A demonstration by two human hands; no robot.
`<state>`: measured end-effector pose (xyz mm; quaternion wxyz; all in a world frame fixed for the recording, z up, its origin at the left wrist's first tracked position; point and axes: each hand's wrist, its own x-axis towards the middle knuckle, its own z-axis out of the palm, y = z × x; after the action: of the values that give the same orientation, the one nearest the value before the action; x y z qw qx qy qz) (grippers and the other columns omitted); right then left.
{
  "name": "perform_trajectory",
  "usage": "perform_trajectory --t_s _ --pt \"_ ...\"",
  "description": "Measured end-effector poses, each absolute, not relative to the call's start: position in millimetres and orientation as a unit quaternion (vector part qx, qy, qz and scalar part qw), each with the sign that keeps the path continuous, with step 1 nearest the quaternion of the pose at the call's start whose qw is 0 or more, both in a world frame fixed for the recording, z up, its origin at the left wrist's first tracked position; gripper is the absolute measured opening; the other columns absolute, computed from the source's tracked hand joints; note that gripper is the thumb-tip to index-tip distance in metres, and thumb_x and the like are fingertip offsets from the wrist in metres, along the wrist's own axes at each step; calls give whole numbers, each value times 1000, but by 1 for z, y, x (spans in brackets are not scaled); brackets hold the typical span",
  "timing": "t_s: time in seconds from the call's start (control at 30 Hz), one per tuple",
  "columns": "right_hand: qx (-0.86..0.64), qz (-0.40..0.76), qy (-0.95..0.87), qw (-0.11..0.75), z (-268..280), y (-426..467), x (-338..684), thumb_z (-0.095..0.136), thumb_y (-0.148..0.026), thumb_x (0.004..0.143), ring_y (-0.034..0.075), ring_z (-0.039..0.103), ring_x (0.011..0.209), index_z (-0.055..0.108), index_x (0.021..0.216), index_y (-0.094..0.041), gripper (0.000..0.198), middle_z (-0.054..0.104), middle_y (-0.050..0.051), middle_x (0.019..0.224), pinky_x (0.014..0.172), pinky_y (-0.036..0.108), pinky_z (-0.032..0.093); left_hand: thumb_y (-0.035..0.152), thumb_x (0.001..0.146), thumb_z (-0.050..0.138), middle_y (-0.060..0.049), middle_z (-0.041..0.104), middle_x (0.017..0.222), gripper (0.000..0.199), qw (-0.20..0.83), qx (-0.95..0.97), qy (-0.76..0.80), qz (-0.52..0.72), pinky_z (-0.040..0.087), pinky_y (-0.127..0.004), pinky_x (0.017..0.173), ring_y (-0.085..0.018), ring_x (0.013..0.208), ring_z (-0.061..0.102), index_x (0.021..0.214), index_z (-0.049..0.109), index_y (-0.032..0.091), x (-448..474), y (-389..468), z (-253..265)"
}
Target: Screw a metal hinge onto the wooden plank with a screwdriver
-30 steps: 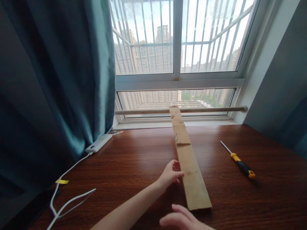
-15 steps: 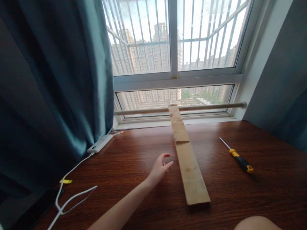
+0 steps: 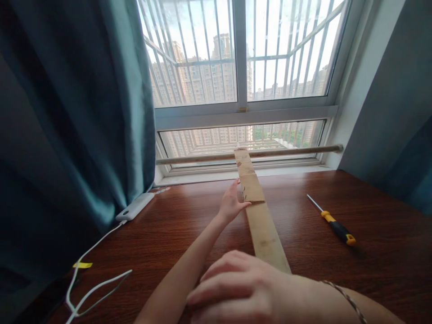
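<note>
On the dark, wood-grained surface (image 3: pixel 168 225) below the window (image 3: pixel 199 67), a long brown strip (image 3: pixel 266 238) runs away from me toward a horizontal rail (image 3: pixel 297 152); its far end overlaps the rail in my view, and I cannot tell whether the two touch. Across the strip, partway along, a raised edge marks where an upper layer ends. To the right, well apart from the strip, lies a yellow-and-black screwdriver (image 3: pixel 337 228), its shaft pointing toward the window. To the left, beside the curtain (image 3: pixel 84 103), rests a white device (image 3: pixel 137 207) joined to a white cable (image 3: pixel 97 240), which crosses a small yellow piece (image 3: pixel 84 265) and loops in the left foreground. My right hand (image 3: pixel 236 288), nearest the camera and slightly blurred, covers the near end of the strip; a braided band (image 3: pixel 347 298) circles the wrist.

The grip of my left hand (image 3: pixel 231 202) is spread wide at the strip's left edge, thumb at the raised edge and fingers reaching farther along the side. The grip of my right hand shows mainly its back, fingers loosely bent; I cannot tell whether it has hold of anything.

Small dark marks on the strip, near the left thumb, are too small to read.
</note>
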<state>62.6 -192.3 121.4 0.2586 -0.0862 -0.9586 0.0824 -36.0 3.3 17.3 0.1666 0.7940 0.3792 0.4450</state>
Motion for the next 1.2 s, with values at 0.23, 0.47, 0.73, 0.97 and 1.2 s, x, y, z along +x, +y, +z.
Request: perform_trajectory --t_s 0.23,0.47,0.73,0.97,1.2 --pt "-562 243 -597 518 62 -35 134 45 -11 74 14 64 79 61 88 -15 22 67 7 91 75 28 50 33 56 75 -10 52 119 94 167 818 349 425 34 -44 95 -27 110 48 135 26 22 -26 31 0" --pt "-631 252 -516 521 5 13 152 47 -17 71 19 63 81 57 95 -13 26 66 11 93 72 32 50 32 59 74 -9 52 120 84 202 791 339 467 31 -42 98 -25 113 46 131 34 24 -28 26 -6" --pt "-599 283 -518 541 12 5 152 46 -23 73 18 63 83 52 103 -17 32 67 8 96 71 31 50 32 63 71 -12 47 128 67 234 745 342 523 26 -41 103 -26 122 40 123 43 21 -22 15 -9" --pt "-497 409 -420 640 37 -17 131 53 -24 68 18 61 84 48 100 -17 34 60 10 107 67 29 49 26 60 74 -12 53 121 67 193 782 345 483 32 -44 99 -27 115 45 121 46 19 -29 16 6" --pt "-379 494 -423 658 43 -28 116 61 -24 67 17 58 94 52 97 -19 31 61 6 104 85 33 46 13 55 73 -11 58 115 58 410 685 354 487 44 -39 88 -25 102 55 111 57 18 -29 17 13"
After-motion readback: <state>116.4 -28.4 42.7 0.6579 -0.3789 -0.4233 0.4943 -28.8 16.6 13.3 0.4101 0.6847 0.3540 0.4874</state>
